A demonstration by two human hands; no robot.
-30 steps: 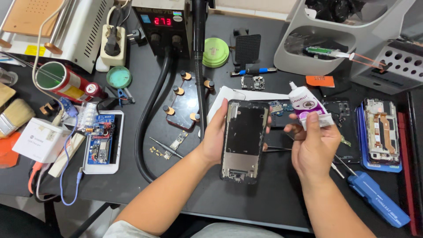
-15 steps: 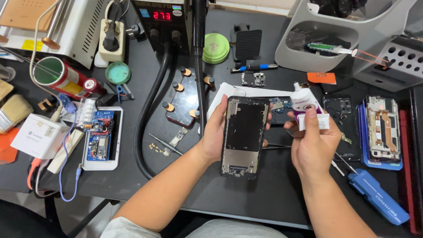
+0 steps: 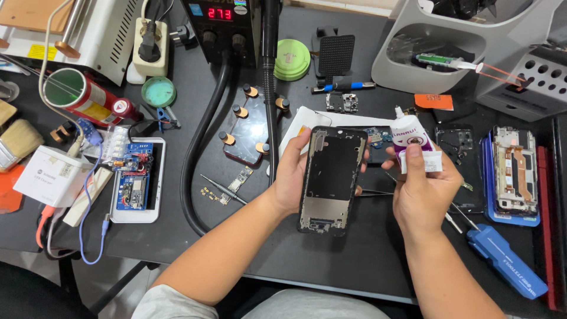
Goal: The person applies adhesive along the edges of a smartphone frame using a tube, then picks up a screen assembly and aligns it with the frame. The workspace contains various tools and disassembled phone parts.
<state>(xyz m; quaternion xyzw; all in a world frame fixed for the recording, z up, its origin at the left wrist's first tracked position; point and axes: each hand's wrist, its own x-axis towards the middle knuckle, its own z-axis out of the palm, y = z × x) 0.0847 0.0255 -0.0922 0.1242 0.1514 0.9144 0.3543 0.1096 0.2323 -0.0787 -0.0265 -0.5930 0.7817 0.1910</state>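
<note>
My left hand [image 3: 293,177] grips a black phone frame [image 3: 331,180] by its left edge and holds it upright above the dark work mat. My right hand [image 3: 422,189] is closed around a small white and purple glue tube [image 3: 411,142], nozzle pointing up and left, just to the right of the frame's top corner. The tube's tip is a short way from the frame and does not touch it. A white sheet [image 3: 307,121] lies under the frame's upper end.
Blue screwdriver [image 3: 505,260] lies at the right front. A blue tray with an opened phone [image 3: 512,174] sits far right. A clamped phone [image 3: 251,127], thick black hose [image 3: 198,159], soldering station [image 3: 221,23], red can [image 3: 88,97] and a circuit board on a white phone [image 3: 137,180] fill the left.
The glue tube in my right hand has tipped more upright and sits closer to the frame's top right corner. The left hand keeps the frame almost still.
</note>
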